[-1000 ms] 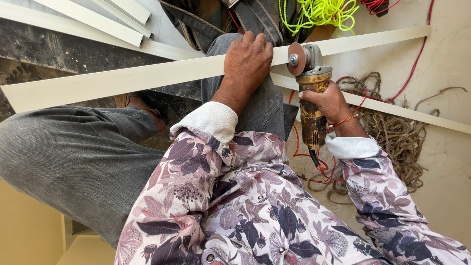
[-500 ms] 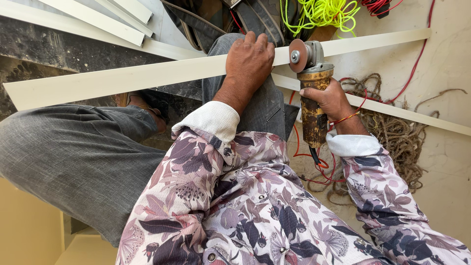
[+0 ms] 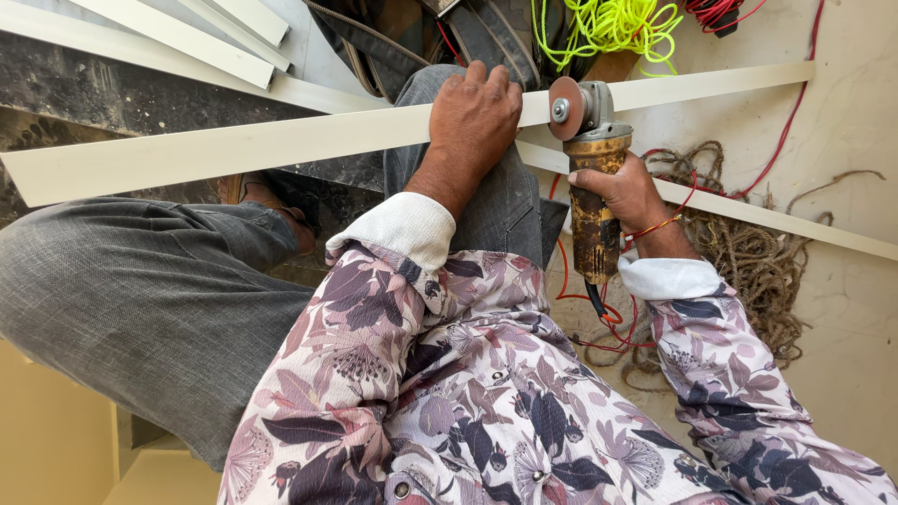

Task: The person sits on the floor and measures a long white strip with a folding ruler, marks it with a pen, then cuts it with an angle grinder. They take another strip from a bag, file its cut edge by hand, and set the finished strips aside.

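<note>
A long cream strip point(image 3: 234, 150) lies across my raised knee, running from lower left to upper right. My left hand point(image 3: 475, 117) presses down on the strip over the knee. My right hand point(image 3: 629, 196) grips the body of a worn angle grinder point(image 3: 594, 178). Its round cutting disc point(image 3: 565, 108) sits against the strip just right of my left hand. The grinder's cable drops below my right wrist.
More cream strips point(image 3: 178, 37) lie at the top left, and another strip point(image 3: 776, 220) crosses under the grinder. Neon yellow cord point(image 3: 608, 23), red wire point(image 3: 795, 103) and a tangle of brown rope point(image 3: 748, 262) lie on the concrete floor at right.
The grinder has shifted very slightly along the strip; both hands keep their hold.
</note>
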